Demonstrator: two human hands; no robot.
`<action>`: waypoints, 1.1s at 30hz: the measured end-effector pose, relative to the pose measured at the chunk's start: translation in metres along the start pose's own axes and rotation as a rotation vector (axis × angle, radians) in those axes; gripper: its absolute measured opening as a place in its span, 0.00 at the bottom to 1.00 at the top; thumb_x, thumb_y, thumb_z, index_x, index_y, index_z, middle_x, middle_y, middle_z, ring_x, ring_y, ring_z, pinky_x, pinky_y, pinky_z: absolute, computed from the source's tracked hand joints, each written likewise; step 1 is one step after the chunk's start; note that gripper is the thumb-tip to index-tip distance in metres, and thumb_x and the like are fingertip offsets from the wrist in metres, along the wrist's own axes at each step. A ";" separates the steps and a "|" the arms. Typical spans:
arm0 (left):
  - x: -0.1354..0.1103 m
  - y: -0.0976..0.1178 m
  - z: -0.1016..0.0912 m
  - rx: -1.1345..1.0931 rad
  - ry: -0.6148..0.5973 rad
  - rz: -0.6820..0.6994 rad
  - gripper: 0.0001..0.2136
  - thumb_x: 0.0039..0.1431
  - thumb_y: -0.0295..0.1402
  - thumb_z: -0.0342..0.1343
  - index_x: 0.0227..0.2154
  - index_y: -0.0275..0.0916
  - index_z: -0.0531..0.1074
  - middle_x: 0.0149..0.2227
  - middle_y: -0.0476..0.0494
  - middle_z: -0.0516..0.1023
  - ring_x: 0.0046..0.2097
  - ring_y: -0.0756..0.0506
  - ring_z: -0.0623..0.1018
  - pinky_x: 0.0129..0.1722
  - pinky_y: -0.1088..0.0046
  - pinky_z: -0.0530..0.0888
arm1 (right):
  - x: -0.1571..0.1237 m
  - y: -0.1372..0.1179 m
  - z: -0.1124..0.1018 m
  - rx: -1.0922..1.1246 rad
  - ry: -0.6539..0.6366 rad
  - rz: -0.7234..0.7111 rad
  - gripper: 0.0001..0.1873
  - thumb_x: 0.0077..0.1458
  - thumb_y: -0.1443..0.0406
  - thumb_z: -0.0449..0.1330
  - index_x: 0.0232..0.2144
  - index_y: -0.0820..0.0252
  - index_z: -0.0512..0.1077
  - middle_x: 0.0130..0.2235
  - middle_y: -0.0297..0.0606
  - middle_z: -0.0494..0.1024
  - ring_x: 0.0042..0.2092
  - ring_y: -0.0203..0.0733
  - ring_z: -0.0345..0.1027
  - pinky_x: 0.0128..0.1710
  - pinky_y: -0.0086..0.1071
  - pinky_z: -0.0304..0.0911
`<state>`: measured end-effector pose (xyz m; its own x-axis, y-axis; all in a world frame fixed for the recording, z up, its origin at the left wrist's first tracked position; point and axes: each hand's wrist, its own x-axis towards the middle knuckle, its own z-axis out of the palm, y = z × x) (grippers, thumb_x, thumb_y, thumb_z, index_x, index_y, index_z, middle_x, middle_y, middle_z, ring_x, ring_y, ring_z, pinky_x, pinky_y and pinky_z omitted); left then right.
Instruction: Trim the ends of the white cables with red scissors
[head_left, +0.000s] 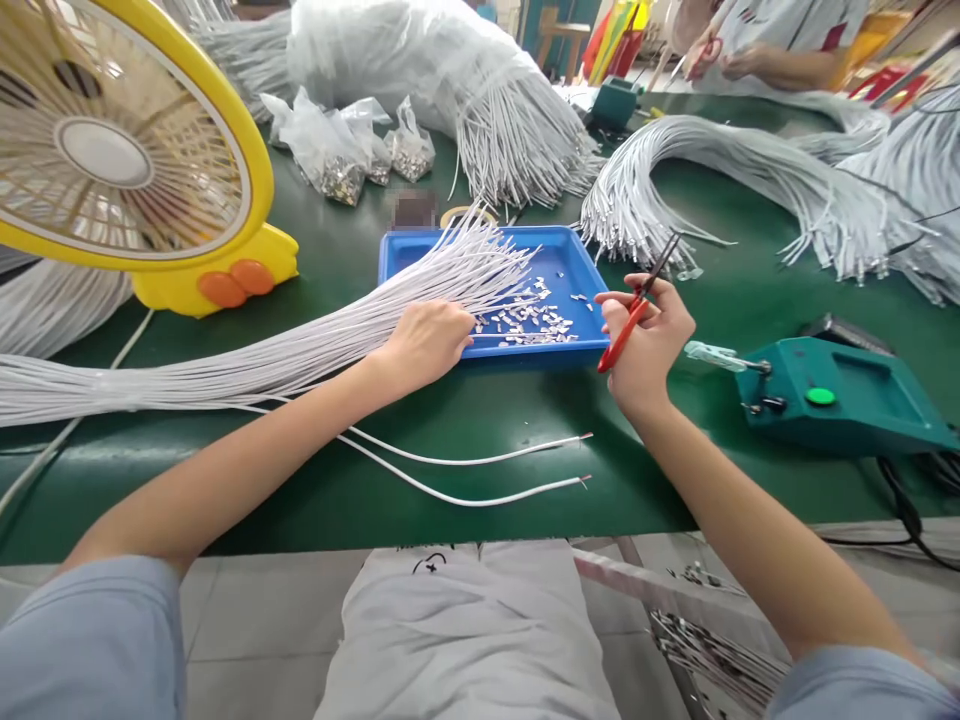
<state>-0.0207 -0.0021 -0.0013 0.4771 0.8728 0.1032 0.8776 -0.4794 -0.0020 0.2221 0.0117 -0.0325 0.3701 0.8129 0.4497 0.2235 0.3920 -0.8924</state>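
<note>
My left hand [429,345] is closed at the front left of a blue tray [491,352], its fingers pinching a white cable [510,335] that sticks out to the right. Beside it, a thick bundle of white cables [352,325] runs from the left edge and fans its ends over the tray. Small metallic pieces [536,325] lie scattered inside the tray. At the tray's right corner, my right hand [649,345] grips red-handled scissors [634,325], dark blades pointing up and away. Two loose white cables [480,502] with bared ends lie nearer to me.
A yellow fan [259,200] stands left. Bags of small metal parts [341,165] and a wrapped cable bundle [390,60] lie behind the tray. More cables [675,150] and a green device [840,395] are at right. Another person's hands [739,62] hold red scissors at the far right.
</note>
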 end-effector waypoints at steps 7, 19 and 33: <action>-0.002 0.004 -0.009 -0.338 0.280 0.022 0.11 0.60 0.32 0.51 0.32 0.33 0.78 0.31 0.42 0.79 0.32 0.46 0.76 0.30 0.72 0.65 | -0.002 -0.001 -0.001 0.021 0.044 -0.036 0.13 0.48 0.70 0.61 0.38 0.52 0.70 0.30 0.33 0.78 0.31 0.42 0.72 0.35 0.41 0.70; -0.065 0.086 -0.042 -1.282 -0.471 0.593 0.04 0.58 0.26 0.55 0.31 0.34 0.75 0.22 0.51 0.68 0.24 0.55 0.62 0.25 0.78 0.64 | -0.013 -0.003 -0.002 0.031 -0.070 0.052 0.15 0.50 0.53 0.64 0.40 0.40 0.67 0.39 0.30 0.80 0.41 0.48 0.70 0.46 0.51 0.64; -0.012 0.045 0.034 -1.762 -0.031 -0.092 0.09 0.53 0.33 0.64 0.34 0.32 0.79 0.22 0.50 0.72 0.21 0.58 0.65 0.19 0.82 0.61 | -0.038 -0.026 0.004 0.090 -0.435 0.089 0.13 0.50 0.64 0.64 0.40 0.50 0.70 0.31 0.30 0.79 0.32 0.37 0.74 0.35 0.36 0.73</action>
<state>0.0142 -0.0312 -0.0370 0.4526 0.8914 0.0238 -0.1812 0.0658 0.9812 0.1985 -0.0280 -0.0263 -0.0332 0.9430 0.3313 0.1215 0.3328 -0.9351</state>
